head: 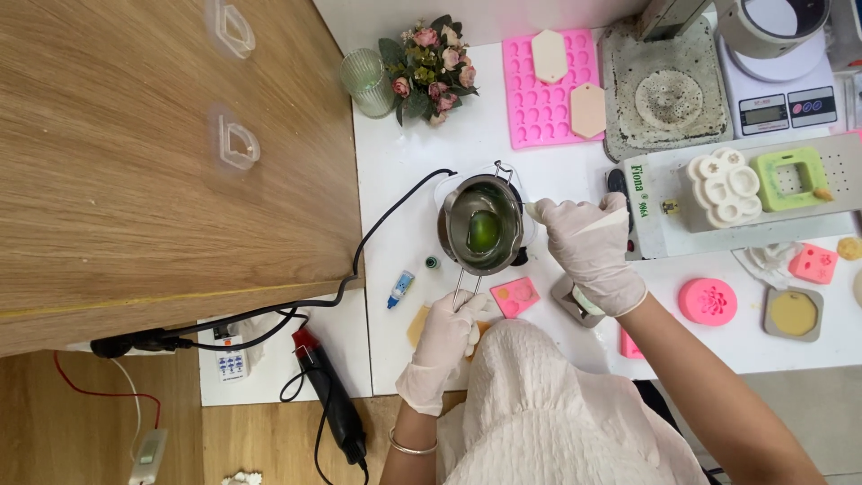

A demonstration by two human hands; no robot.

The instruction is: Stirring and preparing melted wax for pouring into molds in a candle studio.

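Observation:
A small steel melting pot (pixel 483 224) with green liquid in it sits on a heater on the white table (pixel 422 180). My left hand (pixel 446 341), in a white glove, grips the pot's wire handle (pixel 463 287) near the table's front edge. My right hand (pixel 588 251), also gloved, hovers just right of the pot's rim with fingers curled around a thin stick (pixel 532 210) whose tip reaches the rim. A small blue dropper bottle (pixel 400 287) lies left of the handle.
A pink silicone mould (pixel 539 108) with two beige slabs lies at the back, next to a flower bunch (pixel 429 67) and a ribbed glass (pixel 365 83). A scale (pixel 781 103), several small moulds and a pink flower piece (pixel 708 301) sit right. A wooden cabinet (pixel 171 162) stands left.

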